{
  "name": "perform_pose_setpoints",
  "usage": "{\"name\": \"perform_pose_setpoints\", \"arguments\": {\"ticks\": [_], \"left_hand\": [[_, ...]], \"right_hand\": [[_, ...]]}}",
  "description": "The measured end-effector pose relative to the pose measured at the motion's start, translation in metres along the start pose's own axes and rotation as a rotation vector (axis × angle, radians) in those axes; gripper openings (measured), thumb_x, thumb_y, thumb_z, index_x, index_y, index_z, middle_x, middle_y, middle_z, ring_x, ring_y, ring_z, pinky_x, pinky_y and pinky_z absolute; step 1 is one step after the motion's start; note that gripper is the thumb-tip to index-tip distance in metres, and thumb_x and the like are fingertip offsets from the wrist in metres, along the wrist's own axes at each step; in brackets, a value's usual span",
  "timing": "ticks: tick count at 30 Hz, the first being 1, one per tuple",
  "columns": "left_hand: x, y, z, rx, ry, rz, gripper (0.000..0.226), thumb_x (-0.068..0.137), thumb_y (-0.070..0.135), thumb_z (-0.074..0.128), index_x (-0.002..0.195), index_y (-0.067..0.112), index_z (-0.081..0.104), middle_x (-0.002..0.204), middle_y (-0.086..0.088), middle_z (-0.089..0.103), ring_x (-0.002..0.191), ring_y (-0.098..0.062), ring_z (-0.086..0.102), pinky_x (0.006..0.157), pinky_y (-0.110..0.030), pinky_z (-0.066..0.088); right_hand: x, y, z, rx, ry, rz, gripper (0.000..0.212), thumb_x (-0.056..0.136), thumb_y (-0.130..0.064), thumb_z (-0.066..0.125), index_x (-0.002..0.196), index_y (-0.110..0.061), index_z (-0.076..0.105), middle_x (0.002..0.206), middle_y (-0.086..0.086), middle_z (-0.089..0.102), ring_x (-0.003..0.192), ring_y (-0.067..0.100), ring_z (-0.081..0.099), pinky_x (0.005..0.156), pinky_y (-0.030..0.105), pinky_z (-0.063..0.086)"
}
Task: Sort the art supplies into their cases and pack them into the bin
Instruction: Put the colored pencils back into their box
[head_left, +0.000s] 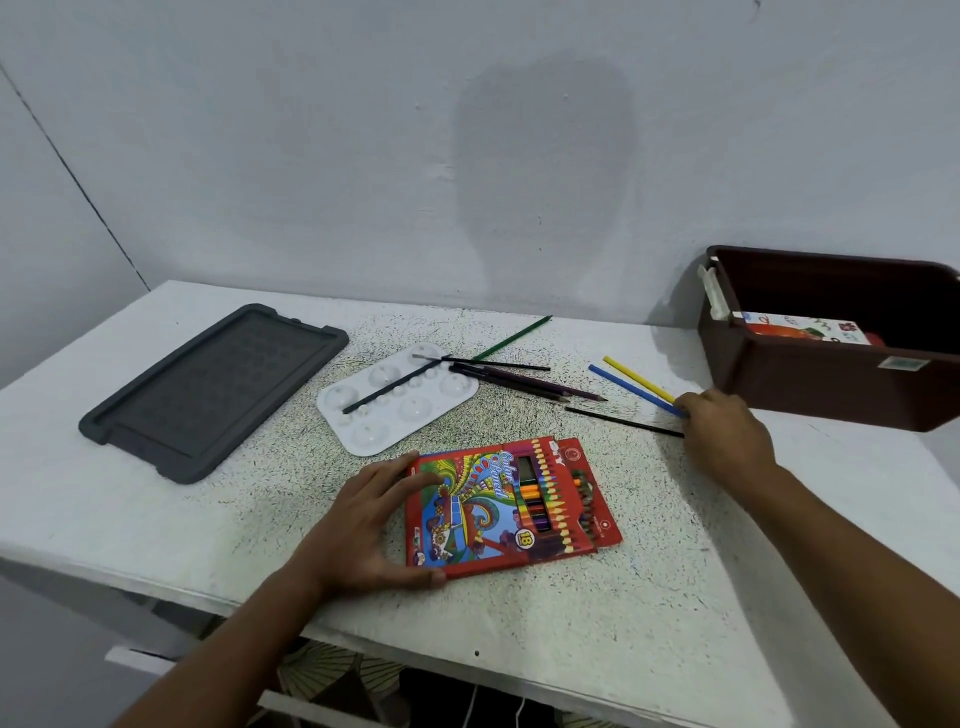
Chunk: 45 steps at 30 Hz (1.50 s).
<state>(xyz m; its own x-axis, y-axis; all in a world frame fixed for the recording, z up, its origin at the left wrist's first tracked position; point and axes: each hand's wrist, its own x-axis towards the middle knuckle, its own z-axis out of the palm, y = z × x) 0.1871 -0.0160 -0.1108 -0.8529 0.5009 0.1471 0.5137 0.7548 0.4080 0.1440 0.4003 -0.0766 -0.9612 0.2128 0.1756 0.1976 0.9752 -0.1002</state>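
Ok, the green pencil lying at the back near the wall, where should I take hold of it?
Pinch the green pencil at its bare far half, coming from above with fingers across the shaft. It lies flat on the table, and its near end runs in among the dark pencils by the palette.

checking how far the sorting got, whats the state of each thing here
pencil box: flat on the table, left hand holding its edge
blue pencil: loose, right hand at its end
yellow pencil: loose
palette: out, brush across it
bin: open
gray lid: off
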Motion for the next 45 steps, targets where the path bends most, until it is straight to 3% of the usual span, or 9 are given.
{"name": "perform_pose_setpoints", "arguments": {"ticks": [4,15,19,24,31,38,45], "left_hand": [[0.000,0.000,0.000,-0.003,0.007,0.005,0.097,0.057,0.087,0.062,0.140,0.049,0.030,0.155,0.014,0.021,0.140,-0.008,0.021,0.112,-0.035,0.021],[0.000,-0.001,0.001,-0.005,0.014,0.015,0.095,0.058,0.087,0.063,0.139,0.053,0.027,0.155,0.013,0.023,0.140,-0.008,0.022,0.111,-0.036,0.023],[0.000,-0.001,0.001,-0.004,0.009,0.015,0.094,0.058,0.088,0.061,0.138,0.057,0.023,0.155,0.014,0.022,0.140,-0.008,0.022,0.111,-0.035,0.023],[0.000,-0.002,0.001,-0.005,0.015,0.015,0.096,0.058,0.087,0.061,0.140,0.049,0.030,0.155,0.013,0.023,0.140,-0.008,0.022,0.111,-0.034,0.021],[0.000,-0.002,0.000,-0.004,0.007,0.015,0.097,0.057,0.088,0.060,0.140,0.048,0.031,0.155,0.014,0.021,0.139,-0.006,0.021,0.110,-0.031,0.020],[0.000,-0.001,0.001,-0.005,-0.002,0.008,0.096,0.057,0.089,0.059,0.139,0.055,0.025,0.156,0.014,0.021,0.140,-0.008,0.021,0.111,-0.033,0.020],[0.000,-0.001,0.001,-0.010,0.022,0.009,0.097,0.056,0.088,0.062,0.139,0.053,0.027,0.155,0.014,0.023,0.140,-0.008,0.023,0.111,-0.033,0.020]], "right_hand": [[-0.004,0.000,0.004,0.019,0.004,0.028,0.035,0.093,0.000,0.045,0.123,-0.009,0.060,0.115,0.015,0.058,0.107,0.034,0.047,0.080,0.040,0.045],[0.001,0.001,0.014,0.181,0.041,0.068,0.032,0.081,0.015,0.052,0.109,0.003,0.064,0.092,0.027,0.058,0.090,0.043,0.053,0.071,0.041,0.044],[0.002,0.003,0.012,0.254,0.131,0.049,0.033,0.085,0.011,0.051,0.112,0.000,0.067,0.099,0.025,0.062,0.095,0.044,0.052,0.079,0.045,0.045],[-0.015,0.013,0.002,0.272,0.184,-0.116,0.025,0.089,0.004,0.057,0.102,-0.011,0.072,0.095,0.010,0.064,0.089,0.034,0.051,0.074,0.042,0.040],[-0.032,0.035,0.002,0.250,0.094,-0.212,0.019,0.087,-0.003,0.064,0.098,-0.016,0.073,0.093,0.005,0.066,0.088,0.029,0.056,0.071,0.036,0.042],[-0.043,-0.003,0.005,0.334,0.056,-0.368,0.020,0.085,-0.012,0.070,0.100,-0.025,0.074,0.091,-0.002,0.061,0.088,0.022,0.057,0.065,0.036,0.048],[-0.036,-0.048,0.005,0.475,-0.143,-0.405,0.030,0.088,0.002,0.059,0.108,-0.016,0.072,0.099,0.003,0.064,0.092,0.017,0.059,0.073,0.024,0.043]]}}
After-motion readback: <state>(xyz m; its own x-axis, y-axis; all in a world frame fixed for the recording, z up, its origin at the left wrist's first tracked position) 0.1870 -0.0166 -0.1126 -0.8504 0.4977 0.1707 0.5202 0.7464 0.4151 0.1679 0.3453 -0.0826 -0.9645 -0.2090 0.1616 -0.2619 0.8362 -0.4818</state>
